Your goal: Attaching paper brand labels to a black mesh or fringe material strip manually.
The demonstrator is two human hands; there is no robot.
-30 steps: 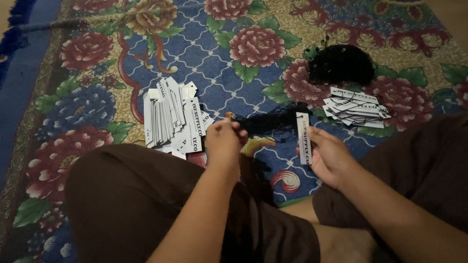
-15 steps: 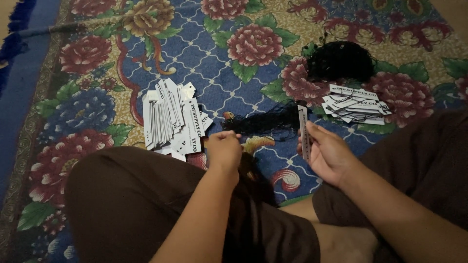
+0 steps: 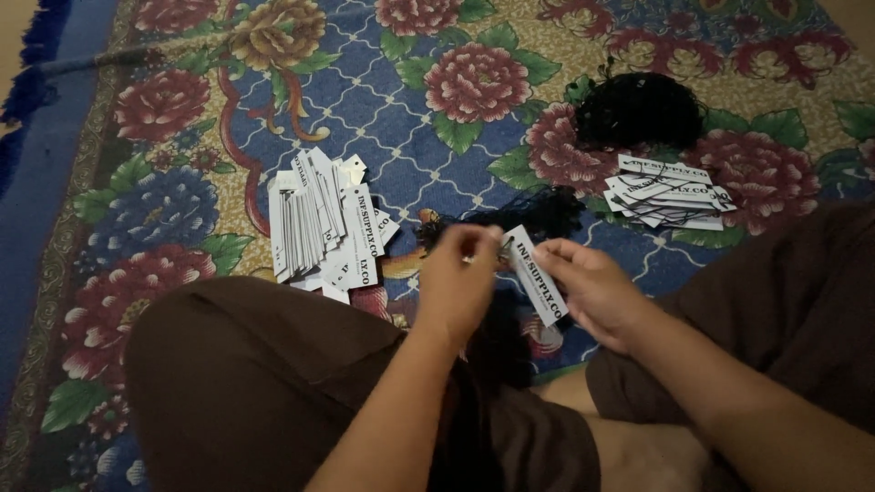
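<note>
My right hand (image 3: 588, 290) holds a narrow white paper tag (image 3: 536, 274) with dark printing, tilted over my lap. My left hand (image 3: 460, 278) is closed with pinched fingertips at the tag's upper end, apparently on a thin black string that is too fine to make out. A small bunch of black strings (image 3: 538, 211) lies on the carpet just beyond both hands. A spread pile of white tags (image 3: 319, 223) lies to the left of my left hand. A smaller stack of tags (image 3: 668, 193) lies to the far right.
A large tangle of black string (image 3: 640, 109) rests on the flowered carpet (image 3: 410, 91) behind the right stack. My crossed legs in brown trousers (image 3: 246, 374) fill the foreground. The carpet's blue border (image 3: 46, 182) runs along the left.
My left hand moved right, from near the left tag pile to the top of the tag. My right hand tilted the tag and brought it closer to the left hand.
</note>
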